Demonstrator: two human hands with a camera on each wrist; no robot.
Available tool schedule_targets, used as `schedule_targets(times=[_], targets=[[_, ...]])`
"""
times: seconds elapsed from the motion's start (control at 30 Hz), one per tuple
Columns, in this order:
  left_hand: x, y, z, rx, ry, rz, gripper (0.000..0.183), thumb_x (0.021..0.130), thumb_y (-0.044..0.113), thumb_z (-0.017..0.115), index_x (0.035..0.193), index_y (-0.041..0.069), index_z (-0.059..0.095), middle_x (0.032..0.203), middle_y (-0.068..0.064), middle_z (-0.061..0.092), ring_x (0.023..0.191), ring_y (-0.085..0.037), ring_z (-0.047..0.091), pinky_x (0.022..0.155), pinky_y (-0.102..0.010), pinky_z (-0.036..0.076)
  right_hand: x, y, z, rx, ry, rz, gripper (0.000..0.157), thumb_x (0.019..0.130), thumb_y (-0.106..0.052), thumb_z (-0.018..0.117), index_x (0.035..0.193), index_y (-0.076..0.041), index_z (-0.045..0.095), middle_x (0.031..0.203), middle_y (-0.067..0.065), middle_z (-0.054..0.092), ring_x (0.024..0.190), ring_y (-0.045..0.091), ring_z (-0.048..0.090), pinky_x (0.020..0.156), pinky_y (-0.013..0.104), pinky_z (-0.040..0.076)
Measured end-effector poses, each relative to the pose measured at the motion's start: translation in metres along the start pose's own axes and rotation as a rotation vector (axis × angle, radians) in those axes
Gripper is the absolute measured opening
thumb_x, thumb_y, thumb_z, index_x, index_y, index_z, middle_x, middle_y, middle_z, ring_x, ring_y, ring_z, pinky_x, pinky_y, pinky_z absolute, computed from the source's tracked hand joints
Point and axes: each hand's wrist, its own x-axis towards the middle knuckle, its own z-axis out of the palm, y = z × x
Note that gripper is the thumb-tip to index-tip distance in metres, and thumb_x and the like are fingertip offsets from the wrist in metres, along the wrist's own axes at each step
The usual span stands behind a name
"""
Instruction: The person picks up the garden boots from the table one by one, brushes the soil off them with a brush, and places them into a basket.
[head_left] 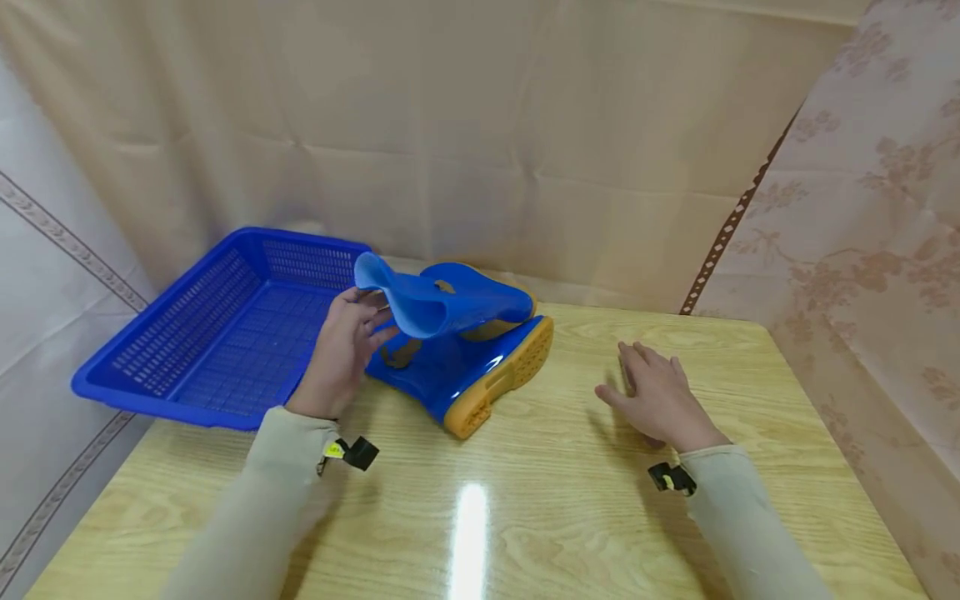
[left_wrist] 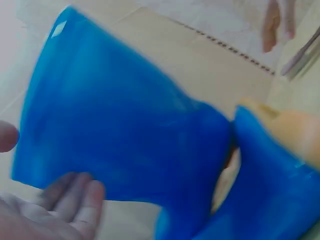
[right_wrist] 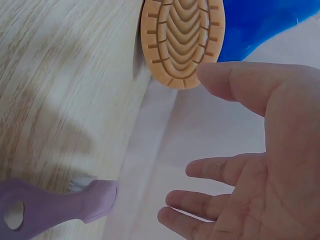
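Two blue rubber boots with tan soles lie on the table. The upper boot [head_left: 480, 298] has its shaft opening toward my left hand [head_left: 337, 350]; the lower boot [head_left: 442, 371] lies on its side, sole turned outward. Extended fingers of the left hand are at the upper boot's shaft in the left wrist view, its thumb near the rim; whether they bear its weight is unclear. My right hand [head_left: 663, 396] hovers apart from the boots, fingers loosely spread and holding nothing. Near it in the right wrist view lies a purple brush [right_wrist: 55, 207] with pale bristles.
A blue plastic basket [head_left: 165, 408] with mesh walls stands to the left of the boots. Beige cloth [head_left: 480, 125] hangs behind the wooden table [head_left: 555, 500], and patterned cloth [head_left: 870, 250] covers the right side.
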Motion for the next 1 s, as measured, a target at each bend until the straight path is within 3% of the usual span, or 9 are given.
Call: schedule_targets(times=[0.07,0.2,0.3,0.43,0.53,0.7,0.83,0.93,1.0], targets=[[-0.004,-0.012,0.008,-0.029,0.016,0.064,0.042,0.097,0.0,0.044,0.135,0.012,0.03,0.14,-0.01,0.05,0.131,-0.021,0.053,0.109,-0.04,0.045,-0.001,0.0,0.0,0.001,-0.001,-0.003,0.093,0.101,-0.057,0.058,0.16,0.005,0.024,0.162,0.036,0.024,0.15,0.053,0.02,0.119,0.072,0.003],[-0.017,-0.037,0.028,0.127,0.033,0.171,0.065,0.089,-0.006,0.059,0.141,0.009,0.023,0.149,-0.014,0.039,0.139,-0.025,0.043,0.116,-0.048,0.037,-0.002,0.002,0.002,0.001,0.003,-0.01,0.093,0.101,-0.057,0.058,0.16,0.005,0.024,0.162,0.035,0.025,0.149,0.054,0.021,0.119,0.072,0.005],[-0.027,-0.052,0.044,0.255,0.048,0.189,0.092,0.089,0.005,0.075,0.154,0.013,0.012,0.158,-0.013,0.027,0.144,-0.031,0.037,0.119,-0.054,0.034,-0.003,0.004,0.002,0.0,0.002,-0.006,0.093,0.101,-0.057,0.058,0.16,0.006,0.024,0.162,0.035,0.025,0.149,0.053,0.021,0.119,0.072,0.005],[-0.036,-0.062,0.066,0.246,0.083,0.15,0.11,0.09,0.025,0.083,0.161,0.02,0.0,0.164,-0.013,0.018,0.149,-0.036,0.031,0.118,-0.058,0.034,-0.004,0.005,0.002,0.009,-0.001,-0.003,0.091,0.102,-0.054,0.059,0.16,0.006,0.024,0.162,0.035,0.025,0.149,0.053,0.021,0.119,0.072,0.005],[-0.038,-0.064,0.079,0.19,0.118,0.129,0.107,0.092,0.032,0.081,0.161,0.02,0.0,0.163,-0.013,0.02,0.15,-0.036,0.032,0.117,-0.058,0.036,-0.005,0.005,0.003,0.02,0.001,-0.003,0.088,0.102,-0.049,0.062,0.16,0.006,0.025,0.162,0.034,0.025,0.149,0.053,0.021,0.119,0.072,0.005],[-0.032,-0.062,0.094,0.079,0.24,0.186,0.091,0.094,0.023,0.079,0.158,0.014,0.015,0.156,-0.011,0.035,0.144,-0.029,0.041,0.118,-0.052,0.037,-0.007,0.007,0.002,0.024,0.004,-0.008,0.087,0.102,-0.048,0.062,0.16,0.006,0.025,0.163,0.033,0.024,0.15,0.052,0.021,0.119,0.073,0.005],[-0.029,-0.059,0.099,-0.014,0.335,0.174,0.08,0.096,0.022,0.076,0.155,0.017,0.023,0.15,-0.009,0.043,0.137,-0.026,0.048,0.116,-0.047,0.042,-0.009,0.01,0.001,0.026,0.018,-0.025,0.074,0.101,-0.05,0.063,0.145,0.007,0.044,0.162,0.032,0.029,0.151,0.051,0.022,0.117,0.075,0.007],[-0.027,-0.058,0.098,-0.029,0.372,0.144,0.071,0.099,0.023,0.073,0.153,0.018,0.028,0.146,-0.009,0.046,0.13,-0.027,0.054,0.108,-0.042,0.05,-0.011,0.014,0.001,0.031,0.025,-0.03,0.073,0.101,-0.049,0.064,0.143,0.007,0.046,0.16,0.034,0.032,0.15,0.052,0.023,0.115,0.077,0.007],[-0.025,-0.059,0.098,-0.018,0.383,0.14,0.065,0.1,0.024,0.072,0.15,0.018,0.031,0.143,-0.01,0.05,0.124,-0.027,0.058,0.102,-0.039,0.054,-0.012,0.016,0.001,0.032,0.02,-0.021,0.079,0.101,-0.05,0.063,0.153,0.005,0.039,0.159,0.035,0.032,0.15,0.052,0.023,0.116,0.077,0.007]])
